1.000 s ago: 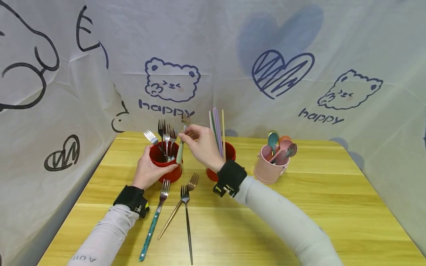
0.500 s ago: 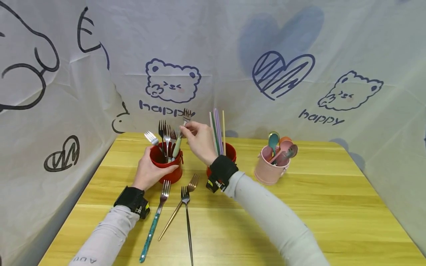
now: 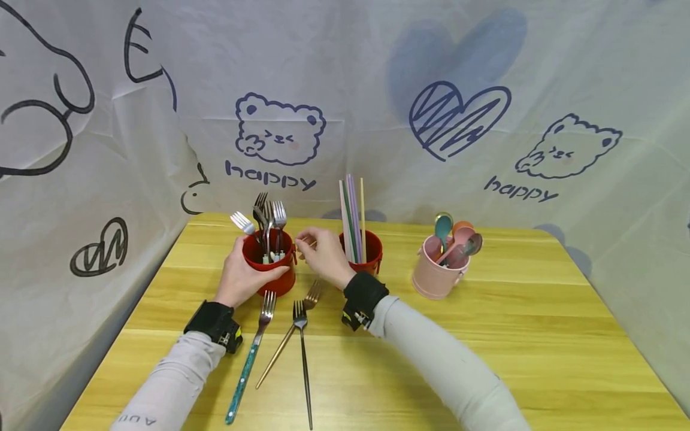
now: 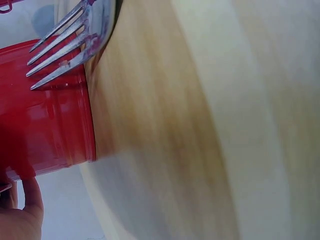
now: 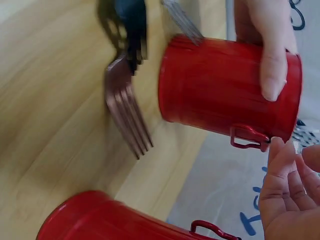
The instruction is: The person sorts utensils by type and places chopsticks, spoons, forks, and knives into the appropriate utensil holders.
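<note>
My left hand (image 3: 239,276) grips the side of a small red bucket (image 3: 280,280), its thumb across the front below the rim. Several forks (image 3: 278,218) stand in that bucket, tines up, one leaning out to the left. Just right of the bucket hangs my right hand (image 3: 325,254), fingers loosely bent with nothing seen between them. In the right wrist view its fingertips are beside the bucket's little handle (image 5: 249,137). In front of the bucket lie a teal-handled fork (image 3: 250,362), a gold fork (image 3: 277,352) and a black fork (image 3: 304,353); the last two cross.
Behind my right hand a second red bucket (image 3: 373,254) holds several thin coloured sticks (image 3: 353,221). Farther right, a pink bucket (image 3: 434,280) holds several spoons (image 3: 444,226). All stand on a wooden table (image 3: 485,347), with a white printed cloth (image 3: 372,137) behind.
My right hand lowered a fork with a pale green handle into the left red bucket and let go, ending lower beside the rim. The forks inside shifted; my left hand stayed put.
</note>
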`<state>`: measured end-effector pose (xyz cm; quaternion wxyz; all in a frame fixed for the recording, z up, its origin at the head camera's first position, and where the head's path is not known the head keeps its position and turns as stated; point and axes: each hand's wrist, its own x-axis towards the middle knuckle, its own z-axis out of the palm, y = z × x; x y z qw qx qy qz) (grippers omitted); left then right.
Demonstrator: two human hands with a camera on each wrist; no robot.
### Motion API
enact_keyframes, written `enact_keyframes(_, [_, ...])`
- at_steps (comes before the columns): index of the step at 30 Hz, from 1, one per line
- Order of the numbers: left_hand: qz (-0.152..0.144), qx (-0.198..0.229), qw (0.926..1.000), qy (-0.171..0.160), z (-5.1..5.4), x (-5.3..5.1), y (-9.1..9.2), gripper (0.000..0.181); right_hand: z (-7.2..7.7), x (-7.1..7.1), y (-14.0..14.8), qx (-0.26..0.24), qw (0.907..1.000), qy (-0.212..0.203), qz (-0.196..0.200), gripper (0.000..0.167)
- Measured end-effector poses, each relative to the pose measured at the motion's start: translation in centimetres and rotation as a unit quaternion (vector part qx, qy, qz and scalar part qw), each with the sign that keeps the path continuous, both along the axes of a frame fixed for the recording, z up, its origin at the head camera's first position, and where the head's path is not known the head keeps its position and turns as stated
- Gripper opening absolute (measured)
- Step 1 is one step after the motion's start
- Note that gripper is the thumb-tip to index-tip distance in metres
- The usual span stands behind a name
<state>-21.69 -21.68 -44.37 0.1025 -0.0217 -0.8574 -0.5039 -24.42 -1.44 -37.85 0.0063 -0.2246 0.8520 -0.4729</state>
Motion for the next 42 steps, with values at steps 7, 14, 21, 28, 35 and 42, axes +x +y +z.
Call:
enact_keyframes(7, [0.0, 0.0, 1.0, -0.006, 0.2, 0.2, -0.2, 0.094, -1.1, 1.8, 0.0, 0.007, 0.9992, -0.026, 0.029, 0.019])
enact_keyframes(14, [-0.009, 0.004, 0.9995, -0.032, 0.6, 0.4, -0.5, 0.096, -2.7, 3.0, 0.6, 0.019, 0.9957, -0.075, 0.05, 0.025])
enact_keyframes(21, [-0.025, -0.011, 0.9984, -0.051, 1.1, 1.2, -1.4, 0.1, -3.8, 3.6, 1.2, 0.025, 0.9911, -0.119, 0.055, 0.027])
enact_keyframes(28, [-0.024, -0.046, 0.9949, -0.087, 1.9, 3.9, -3.0, 0.104, -4.4, 3.4, 0.7, 0.016, 0.9923, -0.114, 0.046, 0.036])
enact_keyframes(35, [-0.027, -0.125, 0.9873, -0.095, 2.3, 7.2, -4.1, 0.073, -3.9, 2.5, -0.9, -0.014, 0.9952, -0.094, 0.024, 0.067])
enact_keyframes(42, [-0.075, -0.22, 0.9655, -0.117, 1.9, 9.7, -2.9, 0.026, -3.0, 1.6, -2.6, 0.02, 0.9984, -0.051, -0.011, 0.097])
